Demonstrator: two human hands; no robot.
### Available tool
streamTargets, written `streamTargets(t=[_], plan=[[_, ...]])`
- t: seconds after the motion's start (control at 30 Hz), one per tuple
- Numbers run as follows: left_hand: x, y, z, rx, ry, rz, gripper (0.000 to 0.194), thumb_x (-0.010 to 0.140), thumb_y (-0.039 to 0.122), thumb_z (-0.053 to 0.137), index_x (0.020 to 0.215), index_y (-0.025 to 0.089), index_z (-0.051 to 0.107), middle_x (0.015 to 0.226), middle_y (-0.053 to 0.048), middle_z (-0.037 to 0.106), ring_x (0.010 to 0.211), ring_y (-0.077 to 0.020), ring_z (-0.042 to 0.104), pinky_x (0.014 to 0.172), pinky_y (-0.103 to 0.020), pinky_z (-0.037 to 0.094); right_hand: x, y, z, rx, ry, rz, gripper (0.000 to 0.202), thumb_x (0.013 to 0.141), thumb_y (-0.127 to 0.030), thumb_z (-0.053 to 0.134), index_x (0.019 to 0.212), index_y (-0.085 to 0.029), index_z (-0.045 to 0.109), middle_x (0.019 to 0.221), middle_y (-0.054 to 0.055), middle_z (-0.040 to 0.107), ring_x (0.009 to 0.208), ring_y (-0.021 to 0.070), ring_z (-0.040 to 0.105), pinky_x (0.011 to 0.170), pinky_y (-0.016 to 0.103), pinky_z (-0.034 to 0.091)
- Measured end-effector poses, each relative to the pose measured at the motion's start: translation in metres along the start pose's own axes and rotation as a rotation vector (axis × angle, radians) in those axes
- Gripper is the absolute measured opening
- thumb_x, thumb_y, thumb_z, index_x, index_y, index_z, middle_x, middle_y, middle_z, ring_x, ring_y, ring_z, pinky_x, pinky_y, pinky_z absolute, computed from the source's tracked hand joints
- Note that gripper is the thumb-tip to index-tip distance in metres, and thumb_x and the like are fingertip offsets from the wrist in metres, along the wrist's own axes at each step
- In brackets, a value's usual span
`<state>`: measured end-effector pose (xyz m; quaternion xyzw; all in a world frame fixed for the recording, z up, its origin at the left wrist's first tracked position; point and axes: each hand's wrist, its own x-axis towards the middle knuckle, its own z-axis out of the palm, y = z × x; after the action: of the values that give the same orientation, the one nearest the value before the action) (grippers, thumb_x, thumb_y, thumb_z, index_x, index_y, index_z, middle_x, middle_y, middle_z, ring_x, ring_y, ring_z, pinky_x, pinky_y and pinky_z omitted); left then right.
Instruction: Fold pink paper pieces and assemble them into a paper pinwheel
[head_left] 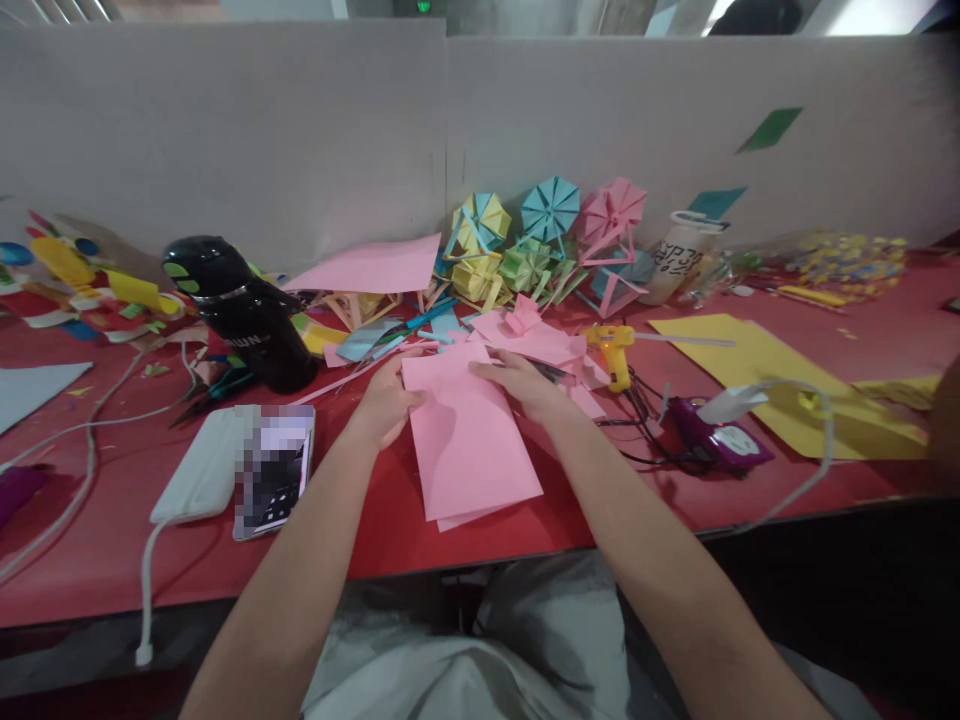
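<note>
A sheet of pink paper (472, 440), folded over so that two layers show at its near edge, lies between my hands above the red table. My left hand (388, 402) grips its upper left edge, thumb on top and fingers behind. At the upper right edge, my right hand (521, 383) holds the same paper with its fingers over the top. Just beyond are pink paper scraps (536, 335) and thin paper strips. To the right of them stands a yellow glue gun (616, 352).
Folded paper wheels (551, 210) stand against the grey partition (225, 130). A black bottle (240, 315), a phone (281, 470) and a white power bank (206, 465) are at left. At right are a purple power adapter (720, 435), yellow sheets (795, 385) and a cup (679, 258).
</note>
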<state>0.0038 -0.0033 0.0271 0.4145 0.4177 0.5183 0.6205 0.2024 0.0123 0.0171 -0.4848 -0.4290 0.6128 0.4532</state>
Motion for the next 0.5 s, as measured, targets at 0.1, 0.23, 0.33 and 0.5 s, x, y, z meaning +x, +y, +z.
streamTargets(t=[0.1,0.23,0.33,0.5], plan=[[0.002,-0.002,0.0,0.012,0.085,-0.025,0.062,0.051,0.004,0.075,0.11,0.016,0.063,0.081,-0.002,0.068,0.071,-0.0147,0.064,0.069,-0.028,0.052,-0.002,0.001,0.003,0.031,-0.088,-0.008,0.05,0.06,-0.019,0.08,0.107,-0.019,0.063,0.103,0.008,0.074,0.08,0.0199,0.07,0.076,0.034,0.058],[0.007,-0.008,-0.002,0.056,0.239,-0.044,0.039,0.062,0.013,0.076,0.099,0.014,0.065,0.08,-0.005,0.069,0.069,-0.015,0.065,0.067,-0.029,0.052,0.0,0.002,0.002,0.027,-0.031,-0.032,0.047,0.058,-0.013,0.08,0.101,-0.019,0.063,0.095,0.007,0.076,0.074,0.0202,0.07,0.071,0.035,0.058],[0.01,-0.013,-0.007,0.092,0.276,-0.011,0.04,0.058,0.015,0.08,0.096,0.014,0.066,0.081,-0.005,0.07,0.072,-0.0159,0.066,0.071,-0.03,0.052,0.0,0.003,0.001,0.037,-0.032,-0.025,0.049,0.056,-0.012,0.081,0.101,-0.019,0.062,0.094,0.006,0.076,0.075,0.0211,0.071,0.072,0.036,0.059],[0.013,-0.016,-0.013,0.178,0.237,0.082,0.044,0.052,0.018,0.084,0.092,0.013,0.068,0.076,-0.006,0.071,0.07,-0.0177,0.066,0.072,-0.032,0.051,-0.001,0.003,0.002,0.048,-0.036,0.021,0.041,0.061,-0.016,0.081,0.099,-0.019,0.065,0.098,0.007,0.076,0.078,0.0201,0.071,0.074,0.035,0.059]])
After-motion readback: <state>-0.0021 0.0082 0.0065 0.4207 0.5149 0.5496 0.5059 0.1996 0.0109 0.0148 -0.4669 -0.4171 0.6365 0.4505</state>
